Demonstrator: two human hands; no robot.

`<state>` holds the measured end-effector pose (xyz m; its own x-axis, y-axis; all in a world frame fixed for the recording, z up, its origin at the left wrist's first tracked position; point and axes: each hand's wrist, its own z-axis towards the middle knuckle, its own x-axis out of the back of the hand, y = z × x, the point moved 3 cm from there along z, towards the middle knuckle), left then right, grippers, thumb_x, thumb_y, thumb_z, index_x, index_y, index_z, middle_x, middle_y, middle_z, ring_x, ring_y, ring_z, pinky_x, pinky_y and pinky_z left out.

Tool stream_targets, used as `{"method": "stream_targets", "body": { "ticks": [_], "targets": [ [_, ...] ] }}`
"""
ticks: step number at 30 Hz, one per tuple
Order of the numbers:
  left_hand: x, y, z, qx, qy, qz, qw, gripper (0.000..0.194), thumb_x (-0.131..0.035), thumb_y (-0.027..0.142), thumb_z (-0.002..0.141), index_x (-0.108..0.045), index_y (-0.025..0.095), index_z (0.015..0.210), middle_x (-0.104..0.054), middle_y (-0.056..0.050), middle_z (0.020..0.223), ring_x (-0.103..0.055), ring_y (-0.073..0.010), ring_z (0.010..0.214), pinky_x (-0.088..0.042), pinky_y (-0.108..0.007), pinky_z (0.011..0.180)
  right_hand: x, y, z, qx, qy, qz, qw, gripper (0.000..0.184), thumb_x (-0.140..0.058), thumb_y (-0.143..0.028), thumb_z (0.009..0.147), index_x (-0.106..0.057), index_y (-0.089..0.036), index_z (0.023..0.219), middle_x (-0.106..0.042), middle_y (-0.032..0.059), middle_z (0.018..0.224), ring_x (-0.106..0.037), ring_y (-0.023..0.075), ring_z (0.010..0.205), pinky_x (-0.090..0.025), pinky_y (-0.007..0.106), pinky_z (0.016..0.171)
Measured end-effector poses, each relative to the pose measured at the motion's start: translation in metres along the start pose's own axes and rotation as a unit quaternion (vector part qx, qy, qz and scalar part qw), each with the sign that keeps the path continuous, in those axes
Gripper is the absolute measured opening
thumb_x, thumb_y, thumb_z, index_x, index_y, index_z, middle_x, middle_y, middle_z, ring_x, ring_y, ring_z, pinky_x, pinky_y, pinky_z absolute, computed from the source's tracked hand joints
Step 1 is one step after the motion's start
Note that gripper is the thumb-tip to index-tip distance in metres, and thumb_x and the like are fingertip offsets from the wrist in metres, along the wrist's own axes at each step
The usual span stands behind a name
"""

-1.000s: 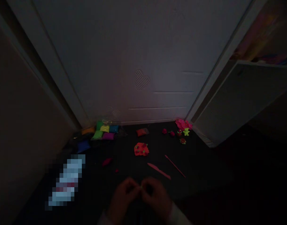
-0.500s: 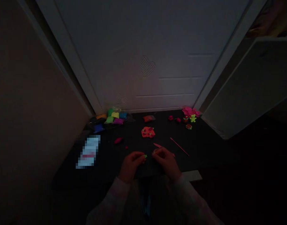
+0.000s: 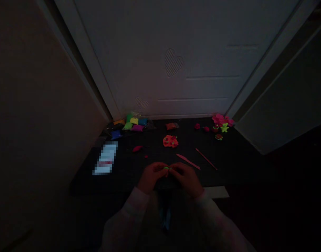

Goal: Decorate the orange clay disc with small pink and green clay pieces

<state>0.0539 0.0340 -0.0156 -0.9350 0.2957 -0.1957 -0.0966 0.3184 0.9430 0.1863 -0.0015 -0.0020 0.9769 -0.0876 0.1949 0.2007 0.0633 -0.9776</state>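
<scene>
My left hand (image 3: 153, 177) pinches a small bright green piece of modelling clay (image 3: 166, 168) between thumb and fingers. Right beside it, my right hand (image 3: 188, 178) is also closed in a pinch, its fingertips meeting the green clay; whatever they hold is too small and dark to make out. Beyond my hands lies a flat orange clay shape (image 3: 170, 141) with red spots and green bits. A pink modelling knife (image 3: 188, 161) and a thin pink clay stick tool (image 3: 206, 159) rest near my right hand. Left of centre are a dark pink clay lump (image 3: 137, 148) and a tiny red ball (image 3: 146, 156).
Coloured clay packets (image 3: 134, 123) are piled at the back left of the dark table (image 3: 123, 175). An orange packet (image 3: 172, 126) lies at the back. Small figures, including a yellow bear (image 3: 224, 127), and pink flowers (image 3: 222, 119) stand back right. A blurred-out pale object (image 3: 105, 159) lies left.
My right hand has moved left and my hands have come together at the green clay. The pink knife is now uncovered. The whole view has shifted slightly.
</scene>
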Motion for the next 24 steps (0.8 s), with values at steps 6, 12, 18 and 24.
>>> {"method": "stream_targets", "body": {
  "ticks": [6,12,18,24],
  "targets": [
    [0.0,0.0,0.0,-0.011,0.02,0.004,1.0,0.018,-0.067,0.022,0.056,-0.062,0.014,0.072,-0.059,0.003,0.056,-0.052,-0.0094,0.055,-0.039,-0.023,0.061,0.008,0.001,0.001,-0.022,0.054,0.042,0.997,0.019,-0.054,-0.038,0.071,-0.055,-0.019,0.068,-0.058,-0.0014,0.066,-0.053,0.0134,0.066,-0.039,0.027,0.063],
    [0.001,0.001,-0.002,-0.019,0.036,0.0,0.999,0.022,-0.067,0.025,0.056,-0.06,0.014,0.074,-0.058,0.002,0.057,-0.052,-0.0098,0.056,-0.039,-0.023,0.058,0.012,0.002,0.002,-0.044,0.096,0.091,0.99,0.026,-0.062,-0.042,0.062,-0.05,-0.019,0.063,-0.062,0.001,0.073,-0.056,0.0146,0.069,-0.041,0.028,0.064],
    [0.002,0.002,-0.003,-0.014,0.046,0.007,0.999,0.024,-0.068,0.027,0.054,-0.061,0.013,0.073,-0.058,0.001,0.057,-0.052,-0.0101,0.055,-0.038,-0.023,0.057,0.011,0.009,0.003,-0.051,0.113,0.091,0.988,0.03,-0.069,-0.04,0.055,-0.047,-0.019,0.057,-0.055,-0.0034,0.061,-0.051,0.0115,0.058,-0.039,0.025,0.056],
    [0.001,0.003,-0.004,-0.01,0.055,0.006,0.998,0.025,-0.068,0.027,0.052,-0.061,0.014,0.072,-0.058,0.002,0.057,-0.052,-0.0101,0.055,-0.038,-0.023,0.058,0.011,0.009,0.004,-0.063,0.097,0.087,0.989,0.023,-0.064,-0.04,0.062,-0.058,-0.019,0.066,-0.059,-0.0025,0.058,-0.055,0.0135,0.059,-0.041,0.026,0.056]
  ]
}}
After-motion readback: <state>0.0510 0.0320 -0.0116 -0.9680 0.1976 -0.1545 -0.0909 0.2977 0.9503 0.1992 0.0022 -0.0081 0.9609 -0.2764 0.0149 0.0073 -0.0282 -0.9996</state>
